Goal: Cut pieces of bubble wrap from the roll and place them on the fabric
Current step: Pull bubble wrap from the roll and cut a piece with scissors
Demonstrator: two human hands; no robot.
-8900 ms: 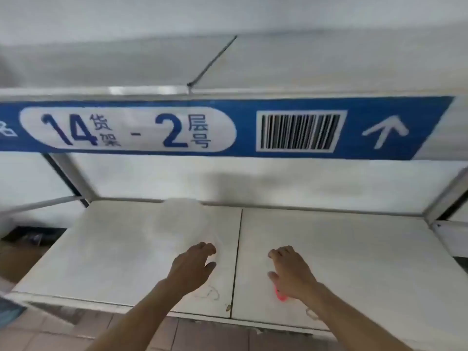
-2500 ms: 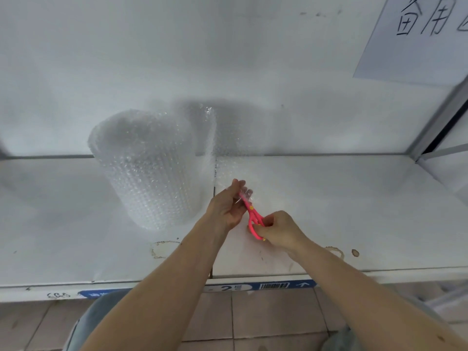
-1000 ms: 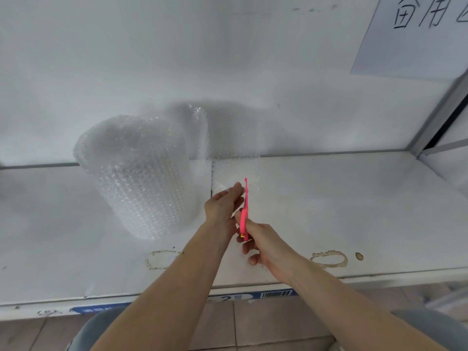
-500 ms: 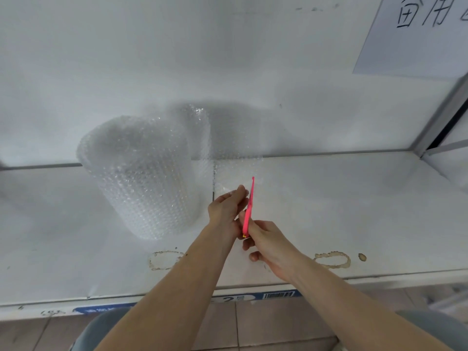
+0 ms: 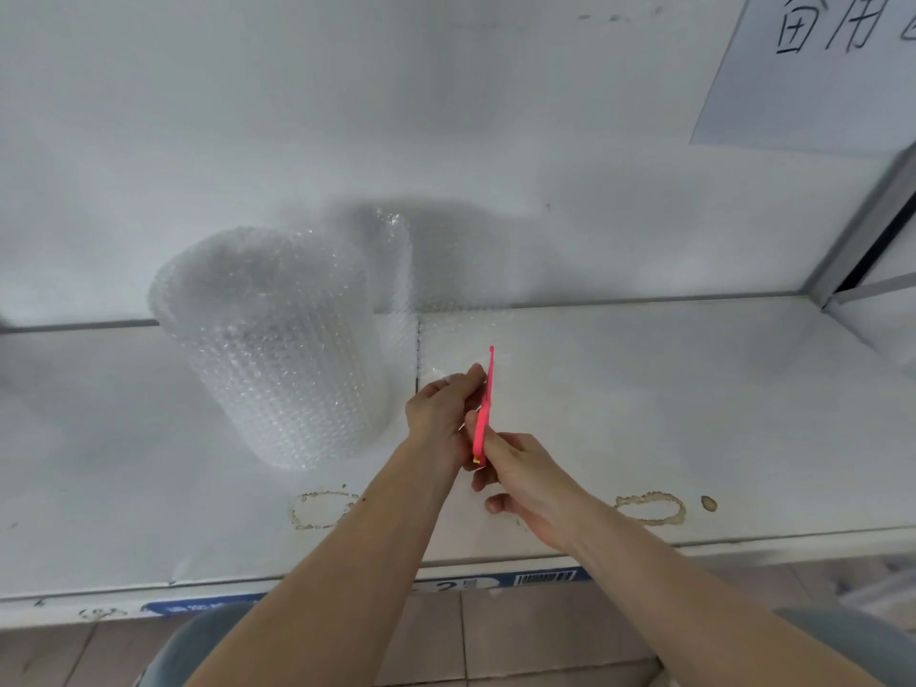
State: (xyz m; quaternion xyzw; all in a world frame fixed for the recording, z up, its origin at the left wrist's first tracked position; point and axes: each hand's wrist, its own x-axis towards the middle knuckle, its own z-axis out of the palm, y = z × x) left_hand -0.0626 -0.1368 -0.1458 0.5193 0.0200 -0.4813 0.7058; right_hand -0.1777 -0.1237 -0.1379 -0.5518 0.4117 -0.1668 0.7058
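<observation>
The roll point(image 5: 277, 349) of bubble wrap stands upright on the shelf point(image 5: 644, 399), left of both hands. The left hand point(image 5: 438, 414) pinches the sheet point(image 5: 461, 334) running right from it. The right hand point(image 5: 520, 468), just nearer, grips pink scissors point(image 5: 483, 409), blades pointing far.

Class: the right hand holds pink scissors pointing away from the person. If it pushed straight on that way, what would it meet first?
Probably the loose bubble wrap sheet ahead of the scissors in the right hand, then the back wall; depth is unclear.
</observation>
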